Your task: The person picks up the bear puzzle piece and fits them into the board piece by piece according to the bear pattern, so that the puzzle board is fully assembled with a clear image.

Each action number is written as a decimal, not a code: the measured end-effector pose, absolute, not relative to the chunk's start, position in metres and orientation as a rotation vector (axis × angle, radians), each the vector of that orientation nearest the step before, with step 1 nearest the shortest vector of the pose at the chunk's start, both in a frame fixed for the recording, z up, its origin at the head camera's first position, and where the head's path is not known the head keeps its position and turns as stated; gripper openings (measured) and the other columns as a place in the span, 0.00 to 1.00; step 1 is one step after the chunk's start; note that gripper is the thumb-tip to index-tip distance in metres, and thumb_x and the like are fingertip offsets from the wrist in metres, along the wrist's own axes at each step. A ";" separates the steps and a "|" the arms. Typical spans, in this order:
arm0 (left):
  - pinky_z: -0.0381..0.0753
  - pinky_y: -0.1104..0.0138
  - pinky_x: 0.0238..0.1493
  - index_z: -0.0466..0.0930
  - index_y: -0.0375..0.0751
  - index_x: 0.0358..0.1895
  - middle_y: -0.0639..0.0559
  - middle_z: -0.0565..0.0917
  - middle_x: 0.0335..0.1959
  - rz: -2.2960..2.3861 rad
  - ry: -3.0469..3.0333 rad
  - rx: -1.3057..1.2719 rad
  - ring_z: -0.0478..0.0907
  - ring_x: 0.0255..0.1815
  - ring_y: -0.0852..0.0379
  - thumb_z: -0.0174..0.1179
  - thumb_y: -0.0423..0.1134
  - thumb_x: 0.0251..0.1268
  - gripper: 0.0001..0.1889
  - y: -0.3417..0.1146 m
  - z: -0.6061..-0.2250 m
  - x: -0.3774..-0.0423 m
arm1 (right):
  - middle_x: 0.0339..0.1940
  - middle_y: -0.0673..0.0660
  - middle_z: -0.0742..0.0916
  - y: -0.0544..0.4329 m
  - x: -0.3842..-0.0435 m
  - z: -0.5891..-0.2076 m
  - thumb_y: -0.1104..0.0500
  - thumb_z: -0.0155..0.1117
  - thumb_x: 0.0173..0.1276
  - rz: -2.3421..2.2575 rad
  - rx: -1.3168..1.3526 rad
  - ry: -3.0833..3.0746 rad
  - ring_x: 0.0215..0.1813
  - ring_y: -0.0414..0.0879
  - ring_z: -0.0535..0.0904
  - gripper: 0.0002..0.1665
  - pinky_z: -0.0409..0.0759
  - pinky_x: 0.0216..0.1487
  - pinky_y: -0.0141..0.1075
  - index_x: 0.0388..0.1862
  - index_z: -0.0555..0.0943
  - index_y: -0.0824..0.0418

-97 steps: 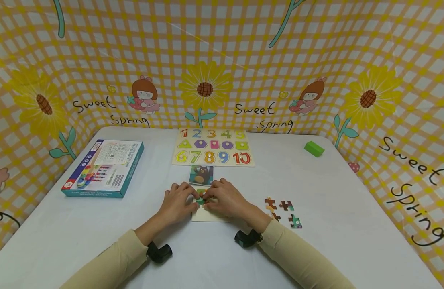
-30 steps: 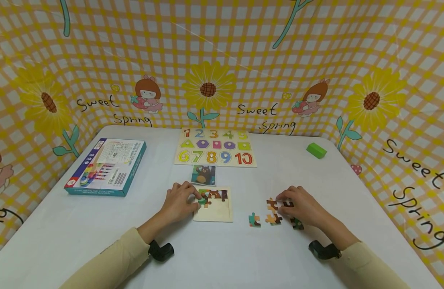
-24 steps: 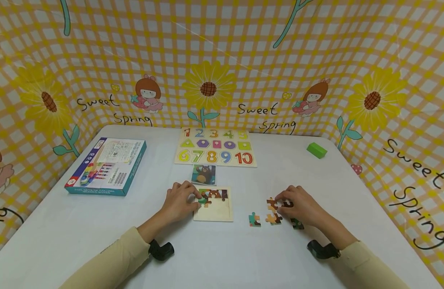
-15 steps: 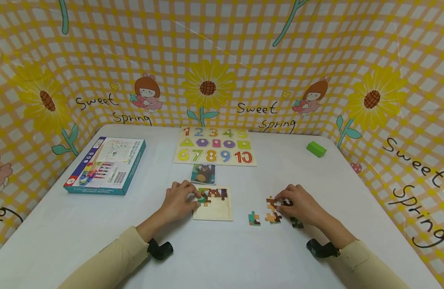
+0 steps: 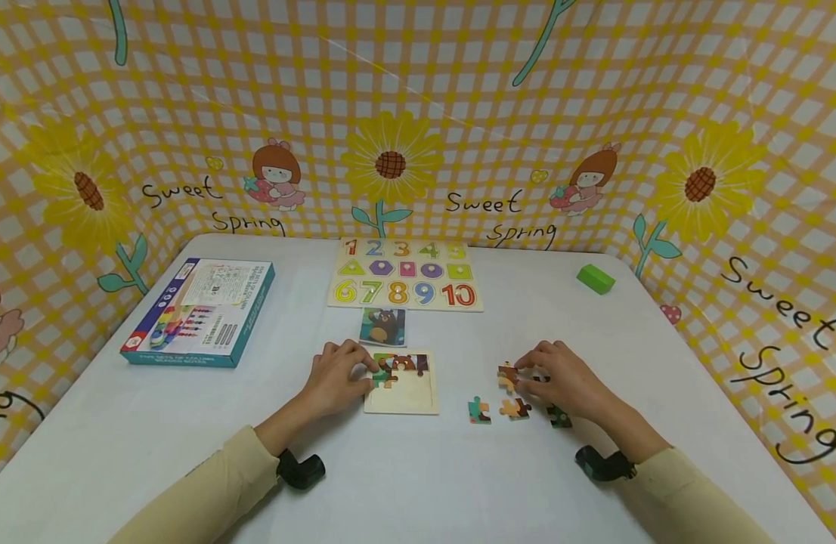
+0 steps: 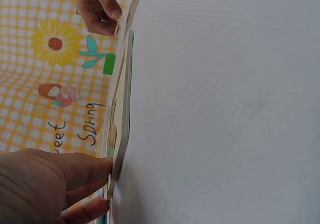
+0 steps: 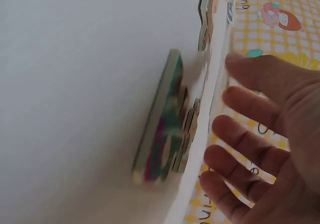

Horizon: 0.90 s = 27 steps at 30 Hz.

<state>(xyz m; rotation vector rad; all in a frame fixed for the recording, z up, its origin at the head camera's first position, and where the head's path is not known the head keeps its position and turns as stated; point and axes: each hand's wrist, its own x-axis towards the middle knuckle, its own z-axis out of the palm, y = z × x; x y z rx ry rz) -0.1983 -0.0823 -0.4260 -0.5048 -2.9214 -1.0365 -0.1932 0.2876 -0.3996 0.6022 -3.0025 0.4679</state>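
My left hand [image 5: 332, 378] holds the left edge of a small wooden puzzle board [image 5: 411, 397], the thumb at its side and a fingertip by the green piece [image 5: 380, 375]. Several joined pieces with a bear's head [image 5: 406, 364] fill the board's upper part. To the right, my right hand [image 5: 561, 378] pinches the edge of a brown and peach puzzle piece [image 5: 508, 375] with thumb and index finger. Around it lie a teal piece [image 5: 479, 410], a peach and brown piece [image 5: 515, 409] and a dark green piece [image 5: 559, 415]. Another dark piece is mostly hidden under that hand.
A bear picture card [image 5: 382, 326] lies just behind the puzzle board, below a wooden number board [image 5: 404, 276]. At the left rests a flat toy box [image 5: 199, 311]. A green block [image 5: 596, 279] sits at the back right. Checked cloth [image 5: 500, 136] walls the table.
My right hand has gone from the board to the loose pieces, and the brown and peach piece has shifted slightly left and away. My left hand stays at the board's left edge.
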 end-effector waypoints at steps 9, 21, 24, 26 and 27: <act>0.59 0.53 0.49 0.82 0.51 0.35 0.52 0.77 0.47 -1.050 -2.925 -0.506 0.64 0.49 0.47 0.65 0.39 0.53 0.05 -0.083 -0.424 -0.198 | 0.42 0.51 0.82 0.246 -0.193 -0.392 0.54 0.69 0.57 0.512 0.664 -3.003 0.47 0.46 0.71 0.13 0.74 0.46 0.42 0.42 0.84 0.54; 0.61 0.53 0.48 0.83 0.51 0.35 0.53 0.77 0.46 -1.012 -2.938 -0.495 0.65 0.49 0.47 0.65 0.38 0.52 0.06 -0.083 -0.427 -0.198 | 0.42 0.48 0.82 0.198 -0.195 -0.398 0.50 0.68 0.58 0.557 0.847 -2.963 0.44 0.42 0.70 0.13 0.72 0.47 0.39 0.42 0.84 0.51; 0.61 0.53 0.48 0.83 0.50 0.35 0.53 0.77 0.46 -1.014 -2.936 -0.499 0.65 0.49 0.47 0.64 0.37 0.51 0.07 -0.083 -0.427 -0.198 | 0.42 0.48 0.82 0.189 -0.196 -0.398 0.50 0.69 0.58 0.558 0.864 -2.955 0.43 0.41 0.69 0.13 0.71 0.45 0.37 0.41 0.84 0.51; 0.60 0.53 0.48 0.83 0.50 0.35 0.53 0.77 0.47 -1.018 -2.932 -0.501 0.65 0.49 0.47 0.64 0.37 0.51 0.07 -0.082 -0.426 -0.198 | 0.41 0.48 0.82 0.183 -0.197 -0.398 0.50 0.69 0.57 0.567 0.862 -2.953 0.43 0.41 0.69 0.13 0.71 0.45 0.37 0.41 0.85 0.52; 0.60 0.52 0.48 0.83 0.50 0.35 0.53 0.77 0.47 -1.020 -2.931 -0.501 0.65 0.49 0.47 0.64 0.37 0.51 0.07 -0.082 -0.426 -0.199 | 0.41 0.48 0.82 0.180 -0.198 -0.397 0.50 0.69 0.57 0.565 0.861 -2.955 0.43 0.41 0.69 0.13 0.70 0.45 0.37 0.41 0.85 0.52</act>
